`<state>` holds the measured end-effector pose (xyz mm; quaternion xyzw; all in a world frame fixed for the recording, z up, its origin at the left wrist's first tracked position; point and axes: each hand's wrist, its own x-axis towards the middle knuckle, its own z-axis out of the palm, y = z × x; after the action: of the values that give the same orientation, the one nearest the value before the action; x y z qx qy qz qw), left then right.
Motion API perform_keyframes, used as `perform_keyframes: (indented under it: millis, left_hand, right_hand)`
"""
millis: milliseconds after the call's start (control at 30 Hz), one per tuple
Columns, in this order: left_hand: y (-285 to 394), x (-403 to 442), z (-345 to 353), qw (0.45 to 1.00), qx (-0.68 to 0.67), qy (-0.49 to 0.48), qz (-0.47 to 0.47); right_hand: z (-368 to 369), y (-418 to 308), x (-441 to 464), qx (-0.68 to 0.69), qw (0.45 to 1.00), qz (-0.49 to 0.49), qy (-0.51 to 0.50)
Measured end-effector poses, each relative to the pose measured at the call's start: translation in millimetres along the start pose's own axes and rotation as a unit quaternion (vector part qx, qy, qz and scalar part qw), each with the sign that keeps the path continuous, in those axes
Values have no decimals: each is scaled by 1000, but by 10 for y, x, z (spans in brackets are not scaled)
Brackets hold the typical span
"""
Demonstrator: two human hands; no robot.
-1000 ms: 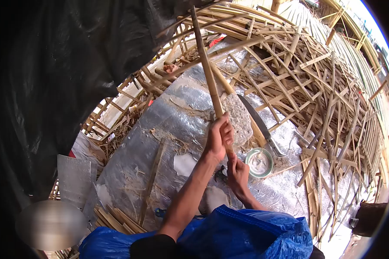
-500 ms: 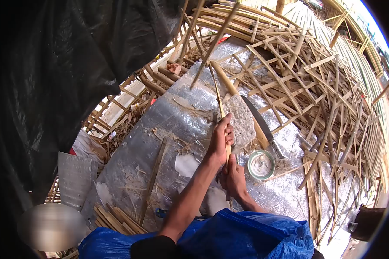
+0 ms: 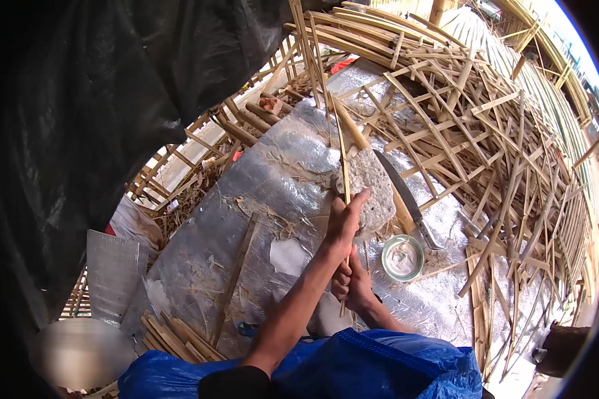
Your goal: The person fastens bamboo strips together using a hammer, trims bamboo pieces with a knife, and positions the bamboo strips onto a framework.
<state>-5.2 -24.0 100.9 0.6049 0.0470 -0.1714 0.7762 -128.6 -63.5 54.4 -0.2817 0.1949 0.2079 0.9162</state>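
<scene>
A long, thin bamboo strip [image 3: 344, 159] runs from my hands up past a rough grey stone block [image 3: 373, 189]. My left hand [image 3: 343, 223] is closed around the strip at the block's near edge, one digit pointing up and right. Just below it, my right hand [image 3: 357, 282] has its fingers wrapped round the lower part of the strip, whose end sticks out beneath. Whether the right hand also holds a blade is hidden. The block leans on a round bamboo pole [image 3: 351, 123]. To its right lies a curved knife [image 3: 402, 186] with a pale handle.
A round tin [image 3: 402, 258] with a green rim stands right of my hands. Silvery sheeting [image 3: 279, 179] covers the floor. A large heap of bamboo strips [image 3: 472, 133] fills the right side, with more strips [image 3: 180, 339] at lower left. Black sheeting [image 3: 113, 100] hangs at left.
The bamboo strip has shifted and turned; its far part now stands more upright at the top. My left hand has moved slightly down and changed its finger position, and my right hand has turned round the strip.
</scene>
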Motion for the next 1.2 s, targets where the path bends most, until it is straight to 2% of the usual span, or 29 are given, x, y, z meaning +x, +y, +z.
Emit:
perform_keyframes:
  millis: [33, 67, 100, 167, 200, 333, 433, 500, 567, 667, 700, 767, 833, 933, 967, 1000, 1033, 1067, 1100, 1133, 1167, 1200]
  left_hand:
    - [13, -9, -40, 998, -45, -18, -38]
    - [23, -10, -70, 993, -88, -35, -75]
    - [1, -2, -81, 992, -89, -35, -77]
    - [-50, 32, -108, 984, -144, -80, -70]
    - [-68, 56, -137, 976, -184, -91, -76]
    - [-93, 76, -323, 958, -277, -35, -61]
    - [-9, 74, -445, 955, -291, -4, -51]
    - [-12, 88, -516, 940, -335, -21, -61]
    - [-73, 93, -526, 944, -321, -28, -71]
    - [-254, 86, -426, 938, -323, -110, -52]
    - [-304, 71, -389, 936, -330, -108, -65]
    - [-349, 102, -320, 950, -275, -142, -39]
    - [-375, 174, -293, 958, -251, -132, -46]
    - [-315, 354, -356, 958, -181, -197, -109]
    - [-293, 383, -380, 958, -187, -188, -107]
    - [-270, 403, -382, 957, -171, -198, -125]
    - [-254, 425, -393, 956, -157, -202, -144]
    - [-262, 442, -417, 949, -162, -215, -163]
    - [-301, 442, -405, 945, -178, -214, -173]
    - [-351, 449, -408, 935, -193, -235, -181]
    - [-365, 447, -415, 922, -205, -228, -237]
    - [-412, 444, -385, 926, -187, -178, -277]
  right_hand:
    - [30, 23, -19, -7, 1000, 0, 19]
    - [59, 38, -11, -81, 994, -49, 59]
    - [61, 66, 3, -81, 994, -47, 61]
    - [37, 103, 39, -270, 922, -188, 204]
    - [13, 72, 33, -318, 900, -176, 239]
    - [-60, -13, 69, -343, 913, -131, 177]
    - [-44, -114, 81, -347, 926, -103, 112]
    - [-22, -45, 95, -359, 918, -112, 127]
    - [-59, 31, 175, -377, 908, -116, 138]
    - [-240, 197, 167, -394, 876, -214, 179]
    - [-273, 223, 151, -395, 875, -204, 190]
    - [-338, 222, 175, -396, 860, -248, 204]
    - [-372, 163, 191, -382, 877, -213, 200]
    - [-390, -42, 227, -417, 887, -138, 140]
    - [-335, -198, 153, -528, 808, -208, 159]
    - [-389, -383, 123, -562, 758, -270, 189]
    - [-340, -623, 33, -607, 676, -334, 251]
    - [-505, -849, 16, -642, 590, -353, 339]
    - [-526, -1088, -72, -681, 536, -305, 395]
    - [-950, -1322, -75, -743, 414, -279, 446]
    - [-1151, -1466, -113, -787, 325, -231, 470]
    - [-1497, -1724, -95, -778, 414, -151, 449]
